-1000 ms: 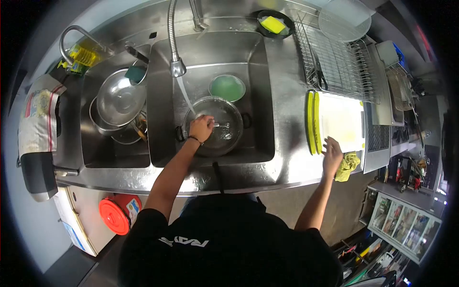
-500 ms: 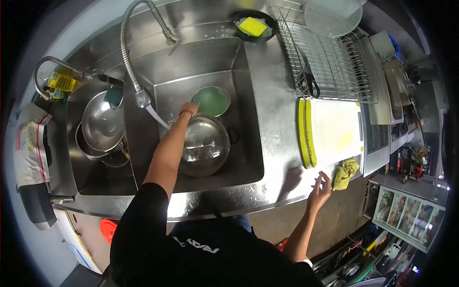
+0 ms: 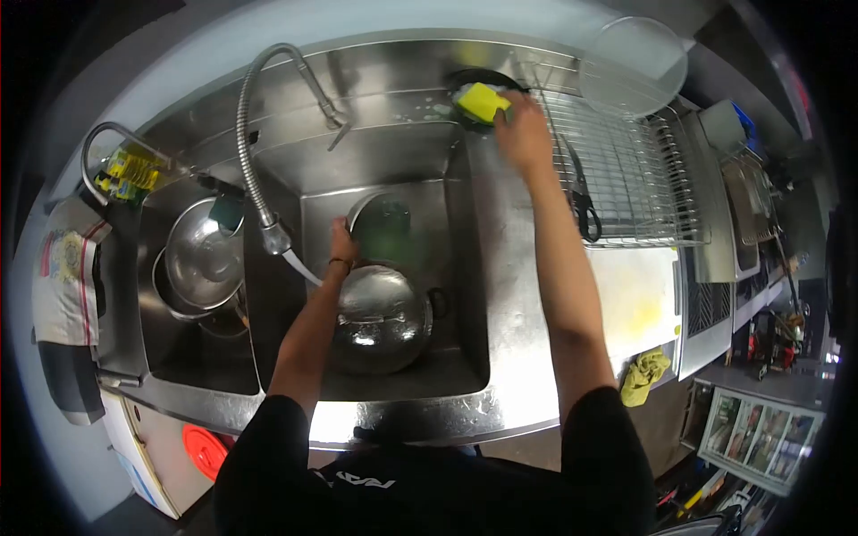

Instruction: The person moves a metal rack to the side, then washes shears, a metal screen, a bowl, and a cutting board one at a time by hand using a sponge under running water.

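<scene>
Our right hand [image 3: 523, 134] is stretched to the back corner of the counter. Its fingers are closed on the yellow sponge [image 3: 481, 101], which sits in a small black dish [image 3: 460, 80] just beside the wire drying rack [image 3: 626, 170]. Our left hand [image 3: 342, 243] is down in the right sink basin [image 3: 393, 152], curled on the rim of a green bowl [image 3: 384, 228] that it holds tilted on edge, just behind the steel pot lid [image 3: 380, 317] and beside the running spray tap [image 3: 275, 239].
</scene>
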`<state>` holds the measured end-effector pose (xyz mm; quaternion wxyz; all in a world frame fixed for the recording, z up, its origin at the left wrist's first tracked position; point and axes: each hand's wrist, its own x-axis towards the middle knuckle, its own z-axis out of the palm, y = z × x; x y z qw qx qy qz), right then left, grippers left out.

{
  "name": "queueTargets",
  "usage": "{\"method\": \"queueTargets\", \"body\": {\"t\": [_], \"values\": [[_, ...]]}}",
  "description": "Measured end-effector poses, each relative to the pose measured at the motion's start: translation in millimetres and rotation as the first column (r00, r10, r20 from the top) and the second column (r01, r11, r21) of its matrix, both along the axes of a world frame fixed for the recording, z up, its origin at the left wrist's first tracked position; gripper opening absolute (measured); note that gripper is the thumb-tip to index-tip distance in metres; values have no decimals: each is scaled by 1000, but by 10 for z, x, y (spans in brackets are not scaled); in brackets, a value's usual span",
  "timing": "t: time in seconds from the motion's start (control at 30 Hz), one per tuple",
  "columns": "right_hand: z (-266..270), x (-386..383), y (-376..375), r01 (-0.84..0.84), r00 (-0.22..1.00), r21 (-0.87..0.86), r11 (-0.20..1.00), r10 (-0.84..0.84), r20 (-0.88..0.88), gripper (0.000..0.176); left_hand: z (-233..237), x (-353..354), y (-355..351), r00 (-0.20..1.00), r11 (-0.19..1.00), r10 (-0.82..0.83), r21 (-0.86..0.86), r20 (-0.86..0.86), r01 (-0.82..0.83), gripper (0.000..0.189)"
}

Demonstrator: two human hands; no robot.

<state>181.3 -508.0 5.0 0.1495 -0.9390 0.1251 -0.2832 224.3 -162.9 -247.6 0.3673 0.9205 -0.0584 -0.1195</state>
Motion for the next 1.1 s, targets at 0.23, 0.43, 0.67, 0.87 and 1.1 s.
{"method": "queueTargets", "body": {"t": [0.23, 0.43, 0.67, 0.87, 1.1], "values": [[-618, 1021, -548, -77, 881, -123, 989, 10, -473, 64, 1326, -443, 469, 765, 942, -294, 309, 572, 131, 63], [-170, 894, -187, 53, 891, 32, 998, -33, -453, 69, 1305, -968, 956, 936, 988, 133, 28, 327, -150, 77], [238, -254, 1252, -177, 935, 437, 882, 289, -204, 62, 1664, -1553, 884, 714, 409, 171, -610, -679, -679, 67], [-1074, -1029, 2851, -137, 817, 259, 956, 257, -516, 47, 1762, -1882, 625, 705, 467, 213, -563, -676, -681, 66], [-1361, -1070, 3027, -294, 674, 75, 953, 262, -691, 39, 1717, -1994, 715, 792, 576, 166, -595, -587, -561, 85]]}}
